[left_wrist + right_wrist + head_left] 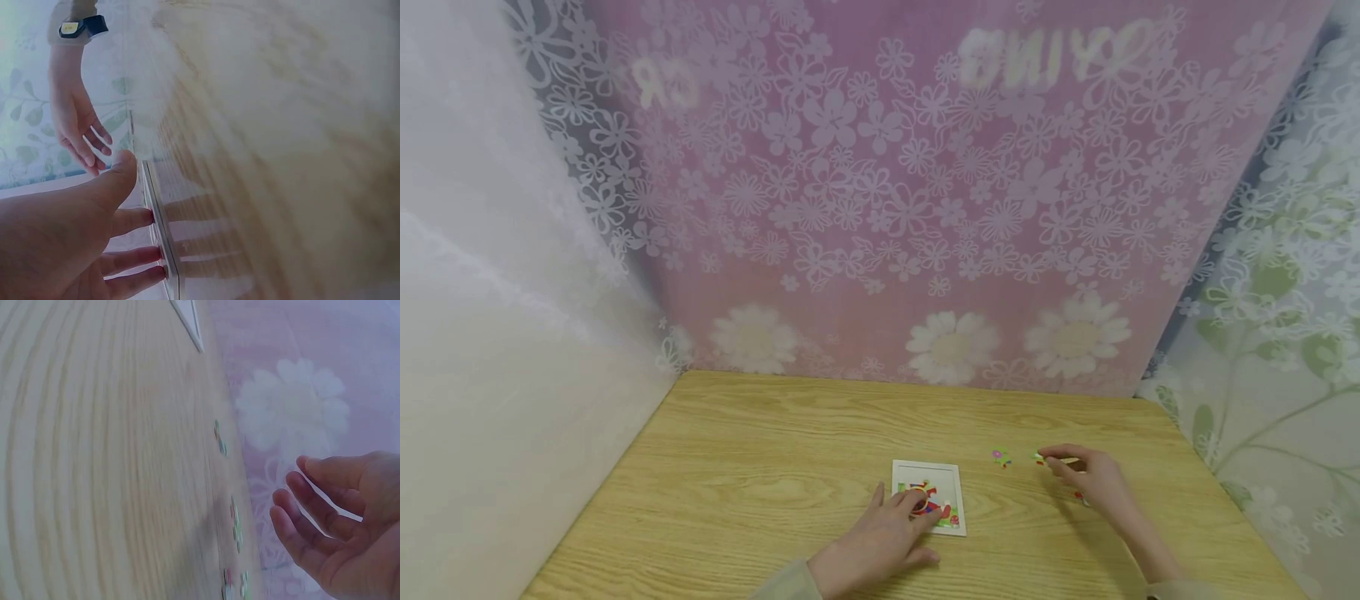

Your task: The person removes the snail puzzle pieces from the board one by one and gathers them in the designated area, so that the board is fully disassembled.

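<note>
A small white-framed picture puzzle (961,500) lies on the table, its lower part filled with bright coloured pieces (952,513) and its upper part plain. My left hand (880,533) rests its fingertips on the puzzle; the left wrist view shows straight fingers (134,255) touching the board. Over the loose pieces to the right hovers my right hand (1097,482), fingers slightly bent. The right wrist view shows nothing between its fingers (300,509). Just by its fingertips is a green and red piece (1037,457). A pink and green piece (997,457) lies further left.
Another loose piece (1081,497) sits partly under the right hand. The wood-grained table (737,483) ends at a pink flowered curtain (850,250) behind, with pale cloth on both sides. A dark band (84,27) is on the right wrist.
</note>
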Demonstrator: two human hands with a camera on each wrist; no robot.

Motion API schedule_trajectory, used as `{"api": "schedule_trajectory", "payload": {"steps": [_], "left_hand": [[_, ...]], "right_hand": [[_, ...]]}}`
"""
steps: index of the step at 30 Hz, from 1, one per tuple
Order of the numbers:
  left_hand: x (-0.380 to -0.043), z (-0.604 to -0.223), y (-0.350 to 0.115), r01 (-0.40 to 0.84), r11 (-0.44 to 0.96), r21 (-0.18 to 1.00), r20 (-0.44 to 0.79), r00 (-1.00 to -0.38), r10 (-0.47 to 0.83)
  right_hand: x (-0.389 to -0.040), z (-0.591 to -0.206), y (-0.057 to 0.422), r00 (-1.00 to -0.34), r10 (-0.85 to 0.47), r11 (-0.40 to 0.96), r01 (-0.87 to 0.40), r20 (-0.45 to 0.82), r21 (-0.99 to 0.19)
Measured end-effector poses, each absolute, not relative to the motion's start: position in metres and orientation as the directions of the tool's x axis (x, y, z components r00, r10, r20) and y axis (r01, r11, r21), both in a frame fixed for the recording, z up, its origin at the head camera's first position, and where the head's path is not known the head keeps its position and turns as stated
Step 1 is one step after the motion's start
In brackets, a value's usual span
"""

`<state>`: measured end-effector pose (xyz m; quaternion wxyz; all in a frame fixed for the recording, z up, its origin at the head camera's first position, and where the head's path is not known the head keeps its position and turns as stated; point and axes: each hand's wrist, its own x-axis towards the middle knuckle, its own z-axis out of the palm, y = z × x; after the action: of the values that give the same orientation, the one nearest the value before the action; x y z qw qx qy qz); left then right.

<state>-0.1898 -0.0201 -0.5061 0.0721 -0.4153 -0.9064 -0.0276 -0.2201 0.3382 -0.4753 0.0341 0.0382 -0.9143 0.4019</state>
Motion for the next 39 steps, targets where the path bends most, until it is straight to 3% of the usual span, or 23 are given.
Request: {"api": "schedule_trajectory", "payload": {"steps": [9, 17, 29, 39], "left_hand": [[-0.19, -0.507, -0.021, 0.755, 0.656, -0.012, 0.171, -0.645, 0.745], [-0.191, -0.508, -0.023, 0.757, 0.653, 0.013, 0.149, -0.648, 0.747], [-0.194, -0.511, -0.032, 0.758, 0.652, 0.027, 0.167, -0.647, 0.744], [-0.19, -0.504, -0.051, 0.721, 0.69, 0.071, 0.101, -0.693, 0.714]], "right_hand": [[-0.231, -0.474, 0.308, -0.982, -0.127, 0.565, -0.186, 0.138, -0.804], [-0.239, -0.481, 0.283, -0.979, -0.173, 0.447, -0.178, 0.111, -0.876], [-0.246, -0.491, 0.242, -0.95, -0.293, 0.409, -0.222, 0.103, -0.885], [-0.245, -0.494, 0.216, -0.926, -0.361, 0.436, -0.273, 0.111, -0.858]]}}
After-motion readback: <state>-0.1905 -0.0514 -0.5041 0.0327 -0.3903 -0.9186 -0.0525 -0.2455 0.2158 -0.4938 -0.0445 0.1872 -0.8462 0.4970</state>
